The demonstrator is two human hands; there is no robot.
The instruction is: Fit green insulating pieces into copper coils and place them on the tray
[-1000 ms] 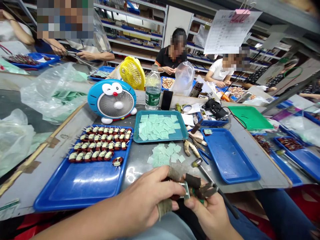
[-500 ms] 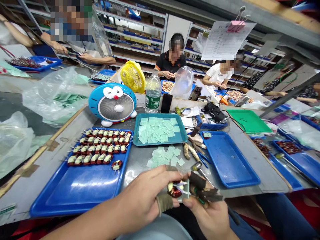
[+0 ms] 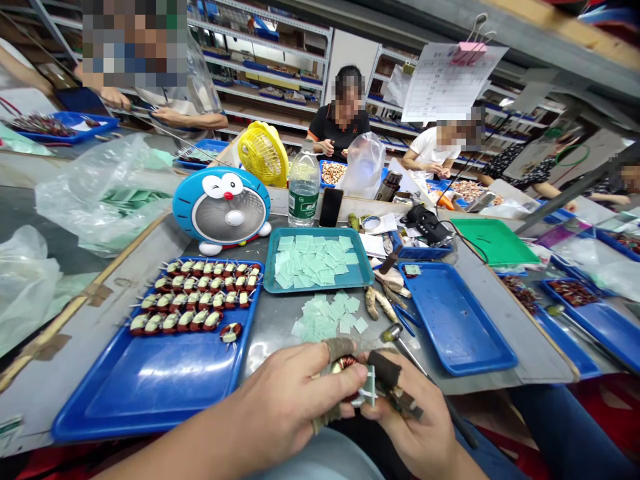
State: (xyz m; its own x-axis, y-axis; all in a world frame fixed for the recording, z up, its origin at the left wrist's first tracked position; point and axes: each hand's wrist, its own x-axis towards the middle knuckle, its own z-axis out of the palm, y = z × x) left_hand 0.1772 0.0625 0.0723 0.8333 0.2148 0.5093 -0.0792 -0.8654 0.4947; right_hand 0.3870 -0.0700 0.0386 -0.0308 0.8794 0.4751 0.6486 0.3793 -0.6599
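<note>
Head view: the left hand (image 3: 300,383) and right hand (image 3: 423,417) are together above the near table edge, the left clamped on a wound coil (image 3: 345,363), the right pinching the adjoining green plate (image 3: 371,385). The plate stands on edge, its long axis roughly upright in view, at the coil's right side; the coil's own axis is hidden by fingers. Left blue tray (image 3: 150,387): rows of coils, one set apart. Teal tray (image 3: 273,283): loose plates. Right blue tray (image 3: 463,323): one plate-topped piece at its far left corner.
</note>
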